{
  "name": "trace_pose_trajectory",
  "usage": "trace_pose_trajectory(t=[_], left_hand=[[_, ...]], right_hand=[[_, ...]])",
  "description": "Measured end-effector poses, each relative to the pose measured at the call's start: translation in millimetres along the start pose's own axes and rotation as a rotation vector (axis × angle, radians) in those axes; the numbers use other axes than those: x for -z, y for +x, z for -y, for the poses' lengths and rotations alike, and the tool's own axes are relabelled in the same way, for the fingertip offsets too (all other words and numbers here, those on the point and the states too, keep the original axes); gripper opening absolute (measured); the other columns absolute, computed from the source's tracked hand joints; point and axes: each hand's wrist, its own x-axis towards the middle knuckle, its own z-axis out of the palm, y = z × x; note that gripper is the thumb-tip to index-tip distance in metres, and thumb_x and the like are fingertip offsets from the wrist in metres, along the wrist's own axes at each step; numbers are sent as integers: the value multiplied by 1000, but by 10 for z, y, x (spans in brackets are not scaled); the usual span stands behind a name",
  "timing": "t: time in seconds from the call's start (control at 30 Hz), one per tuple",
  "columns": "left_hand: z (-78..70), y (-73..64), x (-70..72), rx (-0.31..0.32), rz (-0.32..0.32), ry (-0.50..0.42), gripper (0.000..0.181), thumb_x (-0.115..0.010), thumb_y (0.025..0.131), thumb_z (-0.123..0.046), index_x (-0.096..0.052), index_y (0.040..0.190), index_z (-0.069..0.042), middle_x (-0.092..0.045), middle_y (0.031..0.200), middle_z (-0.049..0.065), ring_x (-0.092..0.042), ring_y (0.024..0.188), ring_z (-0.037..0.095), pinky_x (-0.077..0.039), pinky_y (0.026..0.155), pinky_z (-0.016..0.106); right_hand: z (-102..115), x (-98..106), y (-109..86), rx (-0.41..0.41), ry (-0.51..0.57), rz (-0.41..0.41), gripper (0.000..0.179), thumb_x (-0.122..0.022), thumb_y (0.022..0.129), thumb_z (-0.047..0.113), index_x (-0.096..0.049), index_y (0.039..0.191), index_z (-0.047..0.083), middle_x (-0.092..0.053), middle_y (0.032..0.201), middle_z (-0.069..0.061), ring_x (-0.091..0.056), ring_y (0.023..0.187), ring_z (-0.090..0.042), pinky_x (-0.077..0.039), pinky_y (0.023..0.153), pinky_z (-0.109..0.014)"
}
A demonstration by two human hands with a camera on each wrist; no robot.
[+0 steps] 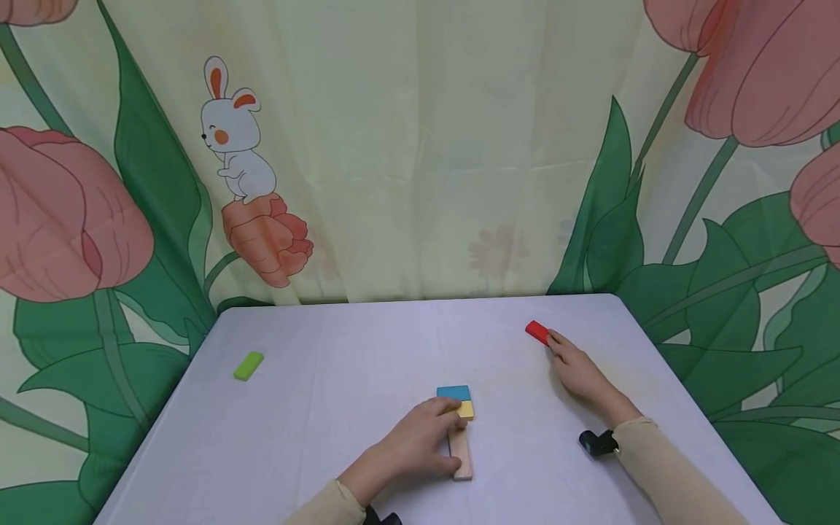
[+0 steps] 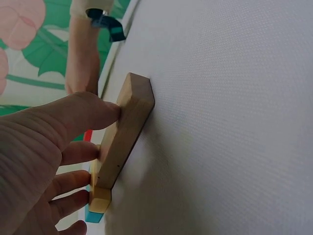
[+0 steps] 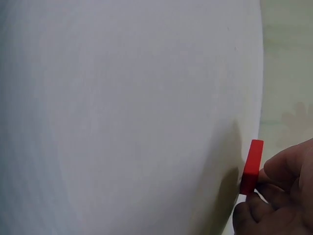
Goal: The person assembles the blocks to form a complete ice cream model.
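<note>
Near the middle of the table, a blue block, a yellow block and a long plain wooden block lie end to end in a row. My left hand reaches over the row from the left, its fingers spread along the yellow and wooden blocks. In the left wrist view, the thumb touches the wooden block close to its near end. Farther back on the right, my right hand pinches one end of a red block at the fingertips; part of that end is hidden.
A light green block lies toward the back left of the white-covered table. Behind the table's far edge hangs a curtain printed with tulips and a rabbit.
</note>
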Motion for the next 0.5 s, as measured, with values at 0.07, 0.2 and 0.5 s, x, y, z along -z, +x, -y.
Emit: trace_pose_trajectory(t=[0.07,0.2,0.5], left_hand=[[3,2,4,-3,0,6,47,-82,84,-41,-68,126,-26,-52,151,-2,-48,143,19,-42,118,36],[9,4,6,-13,-5,16,48,-82,83,-41,-69,127,-24,-53,150,-2,-48,142,18,-42,118,35],[33,7,-10,0,20,7,47,-83,83,-43,-70,125,-26,-53,151,-3,-48,142,19,-42,119,37]], right_hand=[[52,-35,1,13,4,16,55,-38,109,12,-27,158,-7,-19,170,-25,-18,155,-50,-27,120,-65],[145,-110,-1,54,7,42,54,-39,109,12,-29,159,-4,-21,170,-23,-20,155,-48,-27,121,-63],[411,-312,-33,117,-29,114,54,-44,109,15,-34,160,4,-25,171,-14,-23,157,-41,-31,121,-60]])
